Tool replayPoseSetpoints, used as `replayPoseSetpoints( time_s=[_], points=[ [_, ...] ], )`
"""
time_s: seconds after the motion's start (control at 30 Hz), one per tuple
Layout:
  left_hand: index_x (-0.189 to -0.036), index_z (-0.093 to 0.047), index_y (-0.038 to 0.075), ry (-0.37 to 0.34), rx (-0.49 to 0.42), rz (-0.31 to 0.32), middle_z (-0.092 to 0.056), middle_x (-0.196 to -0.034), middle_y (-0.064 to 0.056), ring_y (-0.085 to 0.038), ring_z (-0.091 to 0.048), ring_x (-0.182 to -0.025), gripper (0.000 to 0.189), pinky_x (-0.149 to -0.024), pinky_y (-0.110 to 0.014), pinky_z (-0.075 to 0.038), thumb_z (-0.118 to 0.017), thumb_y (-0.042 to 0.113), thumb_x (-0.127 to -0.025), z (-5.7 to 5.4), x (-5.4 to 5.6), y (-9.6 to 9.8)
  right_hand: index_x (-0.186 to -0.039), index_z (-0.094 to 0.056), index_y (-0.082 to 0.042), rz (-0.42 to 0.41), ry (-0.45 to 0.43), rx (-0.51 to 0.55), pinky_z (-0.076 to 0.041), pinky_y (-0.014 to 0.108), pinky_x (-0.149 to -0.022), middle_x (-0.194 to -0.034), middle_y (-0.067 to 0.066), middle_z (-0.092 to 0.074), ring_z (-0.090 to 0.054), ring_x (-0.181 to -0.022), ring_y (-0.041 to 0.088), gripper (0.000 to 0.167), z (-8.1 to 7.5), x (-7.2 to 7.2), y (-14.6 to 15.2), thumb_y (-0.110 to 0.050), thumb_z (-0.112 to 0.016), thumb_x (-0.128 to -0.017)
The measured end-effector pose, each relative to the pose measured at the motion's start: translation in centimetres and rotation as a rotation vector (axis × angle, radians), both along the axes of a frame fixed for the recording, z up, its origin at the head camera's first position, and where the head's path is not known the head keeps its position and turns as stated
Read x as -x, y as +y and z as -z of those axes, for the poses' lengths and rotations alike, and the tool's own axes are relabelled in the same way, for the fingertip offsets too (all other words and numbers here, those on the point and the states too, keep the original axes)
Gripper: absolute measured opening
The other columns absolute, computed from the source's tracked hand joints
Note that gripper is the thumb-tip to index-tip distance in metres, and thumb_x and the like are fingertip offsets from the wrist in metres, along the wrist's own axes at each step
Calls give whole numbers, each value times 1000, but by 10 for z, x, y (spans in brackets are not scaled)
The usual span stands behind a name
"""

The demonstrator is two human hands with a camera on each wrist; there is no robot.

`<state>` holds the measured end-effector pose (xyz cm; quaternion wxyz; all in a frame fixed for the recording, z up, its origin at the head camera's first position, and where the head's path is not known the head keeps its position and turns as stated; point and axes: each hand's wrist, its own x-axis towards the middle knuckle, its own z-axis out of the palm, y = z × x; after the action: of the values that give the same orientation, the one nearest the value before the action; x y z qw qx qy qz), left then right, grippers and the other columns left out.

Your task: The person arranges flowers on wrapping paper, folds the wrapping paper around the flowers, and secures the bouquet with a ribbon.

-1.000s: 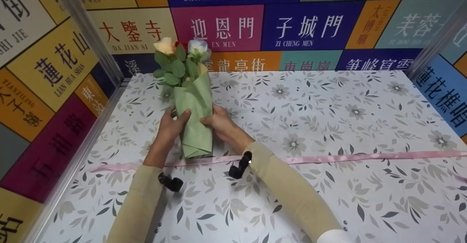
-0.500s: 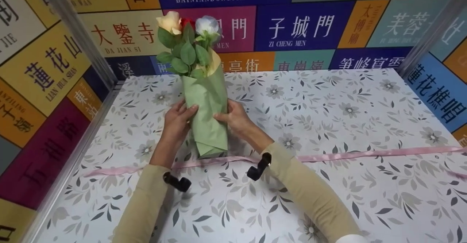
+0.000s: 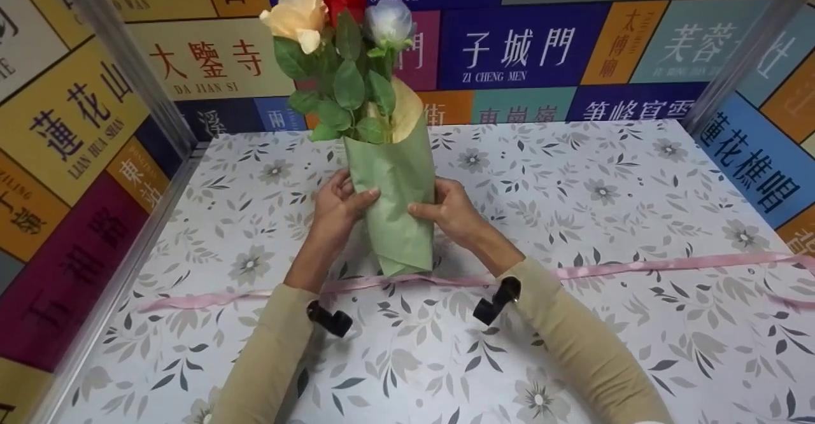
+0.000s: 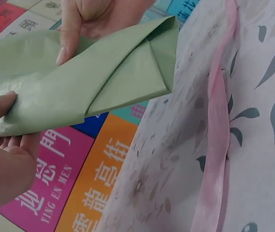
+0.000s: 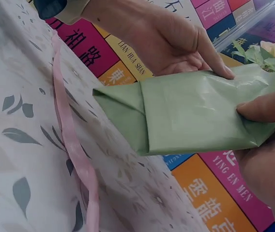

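A bouquet wrapped in green paper (image 3: 398, 188) is held upright, slightly tilted, between both hands in the head view. Out of its top rise a peach rose (image 3: 296, 16), a red rose (image 3: 345, 4) and a pale blue-white flower (image 3: 388, 23) with green leaves. My left hand (image 3: 337, 211) grips the wrap's left side, thumb on the front. From the right, my right hand (image 3: 455, 214) grips it the same way, fingers behind and hidden. Both wrist views show the folded lower end of the green wrap (image 4: 123, 72), with thumbs pressing on the paper (image 5: 190, 116).
A long pink ribbon (image 3: 637, 268) lies across the table, passing below the bouquet's lower end. The table (image 3: 541, 328) has a floral cover. Panels with printed characters (image 3: 522, 48) stand at the back and both sides.
Both hands have lifted the bouquet up and toward the camera, so it looks larger. It also sits further right in the head view. The ribbon stays on the table.
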<state>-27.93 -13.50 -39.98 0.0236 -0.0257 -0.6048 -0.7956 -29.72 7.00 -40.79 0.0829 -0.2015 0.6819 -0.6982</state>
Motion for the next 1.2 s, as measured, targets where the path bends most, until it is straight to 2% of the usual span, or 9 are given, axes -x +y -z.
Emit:
replayPoseSetpoints(
  time_s=[0.17, 0.27, 0.43, 0.57, 0.7, 0.77, 0.9, 1.07, 1.2],
  points=[
    [-140, -47, -3, 59, 41, 14, -68, -123, -23, -13, -71, -89, 56, -73, -27, -60, -67, -8, -88, -4, -3, 13, -135, -49, 13, -36, 0, 36, -55, 29, -95, -122, 17, -67, -67, -104, 15, 57, -5, -3, 19, 9, -66, -81],
    [-141, -47, -3, 83, 48, 34, -68, -122, -26, -15, -72, -89, 54, -74, -28, -61, -65, -8, -90, -6, -4, 21, -137, -46, 10, -62, -20, 66, -55, 31, -96, -122, 11, -66, -67, -107, 16, 56, -13, -3, 29, 5, -64, -84],
    [-142, -47, -3, 92, 61, 67, -68, -122, -26, -14, -71, -91, 55, -75, -27, -60, -64, -8, -91, -7, -7, 34, -128, -56, 10, -4, -30, 39, -57, 28, -90, -108, 1, -72, -71, -99, 13, 37, -23, -2, 46, -4, -62, -94],
    [-143, -46, -2, 96, 95, 136, -70, -117, -22, -12, -69, -91, 54, -76, -26, -58, -63, -7, -92, -5, -10, 43, -117, -64, 10, 55, -8, -40, -59, 28, -81, -93, -5, -76, -74, -87, 12, 28, -24, -5, 59, -2, -67, -92],
    [-140, -47, -2, 79, 155, 216, -71, -116, -23, -13, -70, -90, 51, -76, -27, -58, -62, -2, -91, -3, -12, 51, -113, -67, 7, 109, -16, -108, -60, 28, -77, -87, -8, -76, -73, -82, 11, 26, -22, -10, 74, 0, -71, -88],
    [-139, -49, -2, 60, 191, 231, -70, -119, -24, -15, -70, -93, 48, -76, -29, -59, -63, 4, -93, -3, -13, 56, -111, -67, 7, 135, -33, -131, -60, 28, -76, -85, -9, -75, -73, -80, 10, 27, -22, -13, 80, -1, -72, -87],
    [-136, -54, -4, 14, 245, 210, -68, -122, -24, -19, -69, -96, 41, -78, -34, -61, -60, 14, -99, -4, -14, 67, -112, -66, 9, 151, -73, -166, -59, 26, -76, -83, -10, -74, -72, -79, 9, 28, -19, -18, 93, 0, -72, -86],
    [-139, -52, -5, -18, 299, 192, -67, -124, -25, -23, -72, -93, 43, -73, -34, -62, -59, 12, -100, -4, -15, 78, -112, -64, 8, 121, -153, -167, -60, 27, -75, -85, -8, -75, -73, -79, 10, 26, -12, -25, 104, 0, -69, -88],
    [-143, -47, -3, -59, 317, 211, -66, -125, -26, -20, -72, -84, 47, -66, -32, -61, -60, 9, -99, 3, -14, 84, -112, -64, 7, 88, -213, -149, -61, 28, -76, -87, -6, -75, -74, -81, 11, 24, 1, -29, 112, -1, -68, -90]
  ],
)
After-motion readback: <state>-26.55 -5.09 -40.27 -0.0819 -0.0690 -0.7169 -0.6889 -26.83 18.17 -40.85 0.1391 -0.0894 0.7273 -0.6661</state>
